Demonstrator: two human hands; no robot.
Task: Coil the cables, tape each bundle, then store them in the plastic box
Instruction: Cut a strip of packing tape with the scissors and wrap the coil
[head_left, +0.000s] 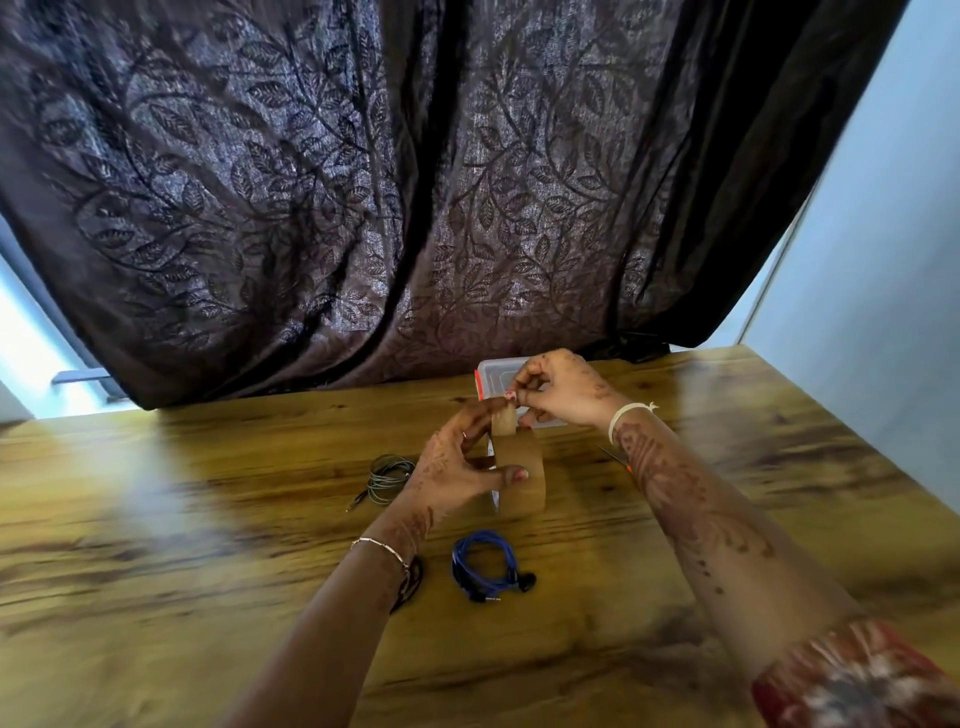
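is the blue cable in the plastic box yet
No, the blue cable lies coiled on the table, well short of the plastic box.

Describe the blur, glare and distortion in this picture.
Head view: the wide lens bends the curtain and table edges; wood grain smears toward the borders; pale glare lies on the table's left; tape roll and blue cable look fairly sharp.

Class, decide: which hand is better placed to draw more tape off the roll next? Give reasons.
Right: the right hand pinches the free end above the tape roll; the left hand grips that roll.
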